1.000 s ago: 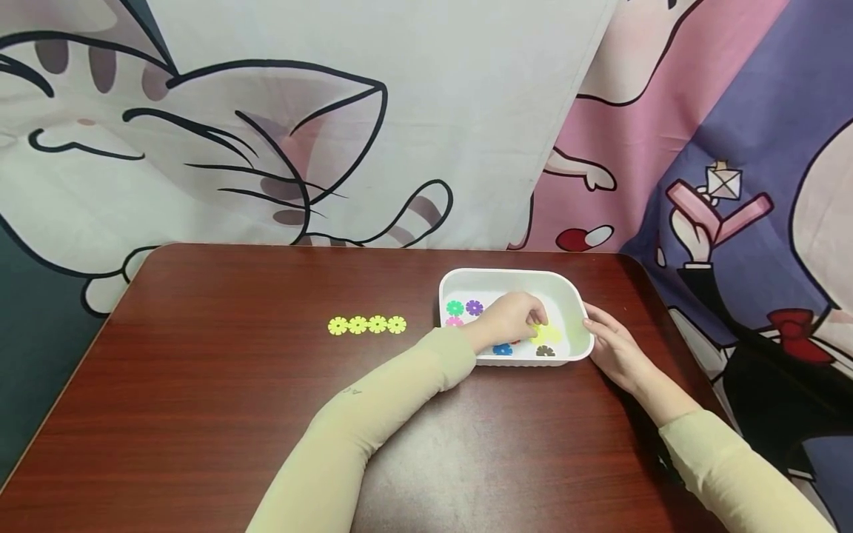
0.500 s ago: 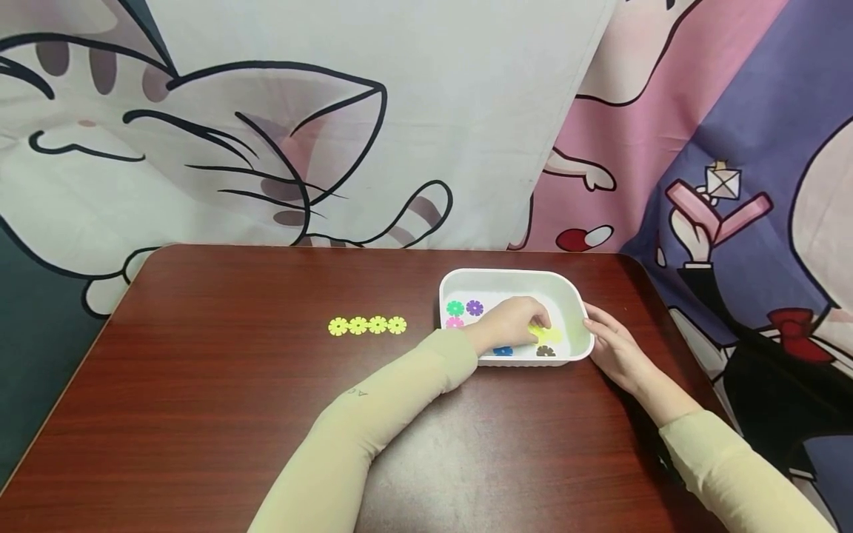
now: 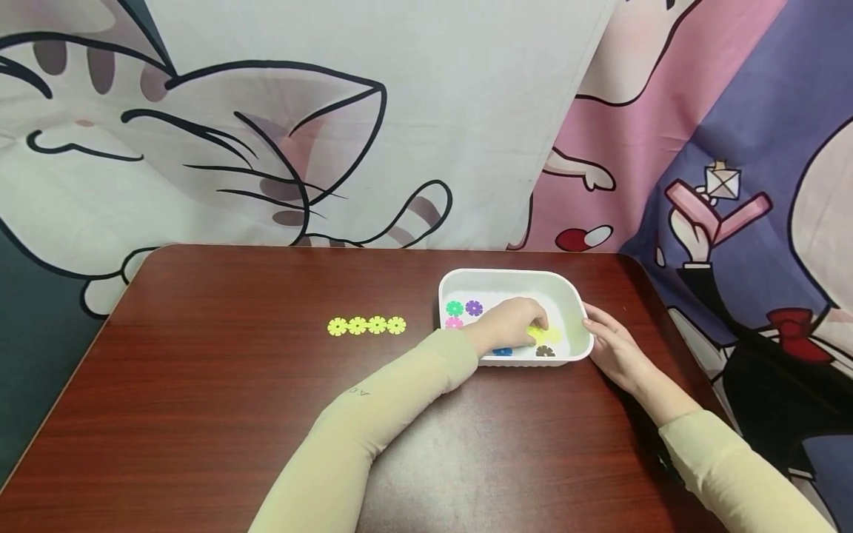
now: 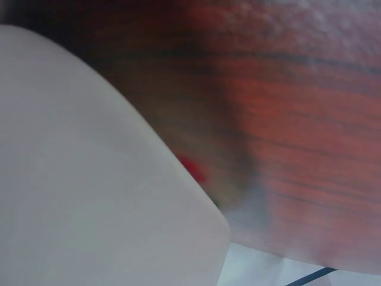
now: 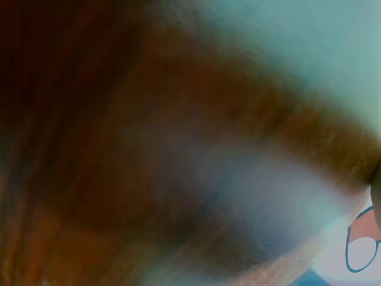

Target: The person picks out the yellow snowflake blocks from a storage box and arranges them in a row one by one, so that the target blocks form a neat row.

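Bench point(image 3: 200, 414): dark red-brown wood with a dull shine low in the middle, filling most of the lower frame.
Sleeves: pale yellow, the left one point(image 3: 360, 407) rising from the bottom centre, the right one point(image 3: 740, 463) from the lower right corner.
Right hand point(image 3: 620, 355): right of centre, fingers loosely extended, tips touching the tray's right end.
Tray point(image 3: 466, 276): white, shallow, round-cornered, right of the frame's centre.
Brown piece point(image 3: 545, 351): in the tray, by its near wall.
Blue piece point(image 3: 503, 352): left of the brown, partly under the left wrist.
Left hand point(image 3: 509, 322): reaching into the tray, thumb and fingers bent down about yellow pieces point(image 3: 551, 335) (whether they pinch one, I cannot tell).
Yellow row point(image 3: 358, 326): four flower-shaped discs, side by side on the bench, mid-frame, left of the tray.
Tray's left end: pink piece point(image 3: 454, 323) nearest, green piece point(image 3: 455, 308) and purple piece point(image 3: 474, 307) beyond.
Cloth point(image 3: 480, 133): cartoon-printed, across the upper frame, a cat upper left.
Wrist views: mostly blurred.
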A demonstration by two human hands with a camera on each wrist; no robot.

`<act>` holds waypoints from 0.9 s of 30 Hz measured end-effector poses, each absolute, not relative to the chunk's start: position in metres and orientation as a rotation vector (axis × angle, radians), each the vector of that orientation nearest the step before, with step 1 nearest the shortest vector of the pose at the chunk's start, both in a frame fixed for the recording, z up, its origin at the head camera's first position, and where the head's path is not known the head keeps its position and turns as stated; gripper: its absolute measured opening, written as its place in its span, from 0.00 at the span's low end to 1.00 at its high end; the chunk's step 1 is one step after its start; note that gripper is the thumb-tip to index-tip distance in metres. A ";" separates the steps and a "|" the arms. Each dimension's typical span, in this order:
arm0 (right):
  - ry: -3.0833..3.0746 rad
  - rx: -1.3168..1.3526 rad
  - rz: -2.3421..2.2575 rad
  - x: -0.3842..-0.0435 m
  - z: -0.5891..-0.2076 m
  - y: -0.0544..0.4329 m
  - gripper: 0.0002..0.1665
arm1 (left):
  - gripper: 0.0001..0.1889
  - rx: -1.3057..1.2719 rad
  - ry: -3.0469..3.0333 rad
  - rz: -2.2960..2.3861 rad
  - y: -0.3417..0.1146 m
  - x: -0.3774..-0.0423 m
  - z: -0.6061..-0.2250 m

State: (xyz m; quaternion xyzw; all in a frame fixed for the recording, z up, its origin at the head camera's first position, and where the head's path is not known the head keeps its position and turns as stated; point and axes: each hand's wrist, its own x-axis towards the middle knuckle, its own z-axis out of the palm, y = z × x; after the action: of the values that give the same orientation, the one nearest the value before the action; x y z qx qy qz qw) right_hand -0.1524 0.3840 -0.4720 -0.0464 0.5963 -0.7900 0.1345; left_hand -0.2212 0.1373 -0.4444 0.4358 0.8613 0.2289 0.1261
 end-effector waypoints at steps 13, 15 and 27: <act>1.685 -0.146 -2.335 -0.153 -0.473 0.382 0.26 | 0.16 1.296 2.546 0.567 0.138 -0.220 -0.444; 1.676 -0.147 -2.341 -0.153 -0.473 0.382 0.25 | 0.16 1.293 2.547 0.569 0.138 -0.220 -0.444; 1.682 -0.159 -2.331 -0.153 -0.473 0.383 0.25 | 0.17 1.323 2.551 0.552 0.140 -0.221 -0.446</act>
State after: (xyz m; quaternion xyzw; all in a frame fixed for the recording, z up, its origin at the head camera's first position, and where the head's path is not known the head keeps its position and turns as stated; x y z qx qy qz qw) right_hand -0.1527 0.3826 -0.4732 -0.0547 0.5792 -0.8027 0.1311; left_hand -0.2211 0.1397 -0.4459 0.4494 0.8668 0.1875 0.1075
